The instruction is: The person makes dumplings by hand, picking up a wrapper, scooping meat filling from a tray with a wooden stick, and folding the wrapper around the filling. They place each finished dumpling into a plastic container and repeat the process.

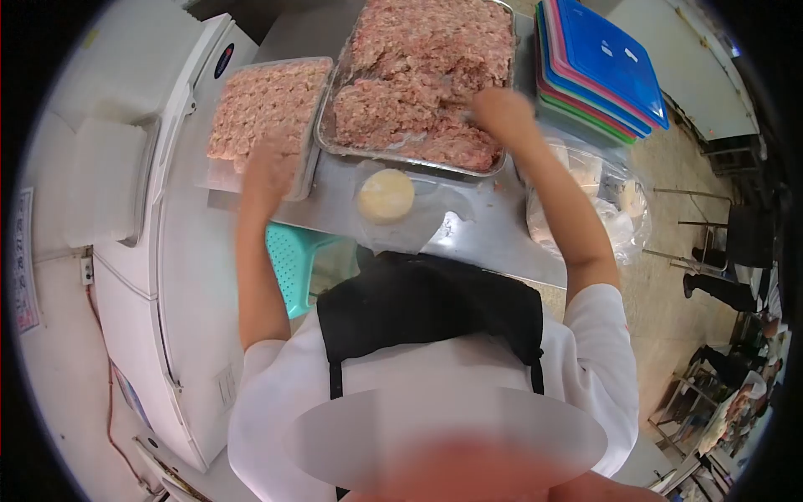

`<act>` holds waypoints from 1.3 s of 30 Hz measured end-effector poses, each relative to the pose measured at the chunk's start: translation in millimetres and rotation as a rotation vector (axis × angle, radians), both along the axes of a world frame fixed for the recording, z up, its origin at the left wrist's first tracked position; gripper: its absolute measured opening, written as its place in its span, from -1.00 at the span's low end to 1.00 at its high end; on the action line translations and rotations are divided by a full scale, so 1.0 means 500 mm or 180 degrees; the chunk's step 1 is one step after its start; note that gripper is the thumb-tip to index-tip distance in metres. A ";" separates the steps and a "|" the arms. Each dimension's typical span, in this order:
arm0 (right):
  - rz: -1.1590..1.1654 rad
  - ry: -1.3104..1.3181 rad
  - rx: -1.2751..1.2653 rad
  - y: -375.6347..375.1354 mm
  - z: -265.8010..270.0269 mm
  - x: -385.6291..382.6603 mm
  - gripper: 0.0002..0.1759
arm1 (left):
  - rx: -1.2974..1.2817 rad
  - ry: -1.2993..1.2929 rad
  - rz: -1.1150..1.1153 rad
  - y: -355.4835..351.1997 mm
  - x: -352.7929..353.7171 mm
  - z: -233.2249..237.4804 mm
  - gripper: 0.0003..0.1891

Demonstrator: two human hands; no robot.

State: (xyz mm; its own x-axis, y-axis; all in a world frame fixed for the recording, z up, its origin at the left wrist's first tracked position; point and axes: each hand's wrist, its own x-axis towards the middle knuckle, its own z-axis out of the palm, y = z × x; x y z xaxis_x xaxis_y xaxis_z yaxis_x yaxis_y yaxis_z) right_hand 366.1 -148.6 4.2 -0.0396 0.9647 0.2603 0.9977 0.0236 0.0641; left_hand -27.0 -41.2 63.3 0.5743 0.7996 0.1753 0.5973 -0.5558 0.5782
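Observation:
My left hand [269, 171], smeared by motion, is over the near edge of a smaller tray [305, 180] filled with rows of small meat-topped pieces [268, 109]. Its fingers do not show clearly. Over the right side of a large metal tray [368, 154], my right hand [502, 115] is closed, fingers pointing into the raw ground meat [427, 50]. What it grips cannot be made out. Between the hands, nearer my body, a round pale-yellow stack that looks like dumpling wrappers [386, 197] lies on a plastic sheet [435, 222].
Several coloured lids [606, 63] are stacked at the right back. A clear plastic bag with pale pieces [590, 201] sits below them on the metal table [510, 243]. A white fridge [196, 276] stands left. A teal plastic stool [288, 268] is under the table edge. People [736, 289] are far right.

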 end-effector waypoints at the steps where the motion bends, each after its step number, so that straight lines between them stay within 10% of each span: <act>1: 0.0465 0.0116 0.0351 -0.016 -0.006 -0.034 -0.84 | -0.0117 -0.0117 -0.0376 -0.025 0.035 -0.015 -0.53; 4: 0.0422 0.0057 -0.0381 -0.064 0.027 -0.114 -0.85 | -0.1085 0.0005 -0.1044 -0.104 0.111 -0.045 -0.63; 9: 0.0338 -0.0078 -0.0330 -0.039 0.112 -0.064 -0.86 | 0.0017 0.0254 -0.1647 -0.144 0.154 -0.132 -0.61; 27: 0.0292 0.0037 -0.0932 -0.039 0.073 -0.125 -0.77 | -0.2054 -0.0760 -0.0698 -0.040 0.132 -0.144 -0.76; 30: 0.0097 0.0049 -0.1163 -0.027 0.089 -0.105 -0.75 | -0.3583 -0.2653 -0.0230 -0.015 0.130 -0.165 -0.71; 35: -0.0067 0.0080 -0.1028 -0.032 0.014 -0.208 -0.67 | -0.3169 -0.3690 0.0535 0.043 0.125 -0.105 -0.66; 39: -0.0102 0.1630 -0.0558 -0.041 0.043 -0.235 -0.62 | -0.3236 -0.4401 0.0771 0.097 0.127 -0.131 -0.64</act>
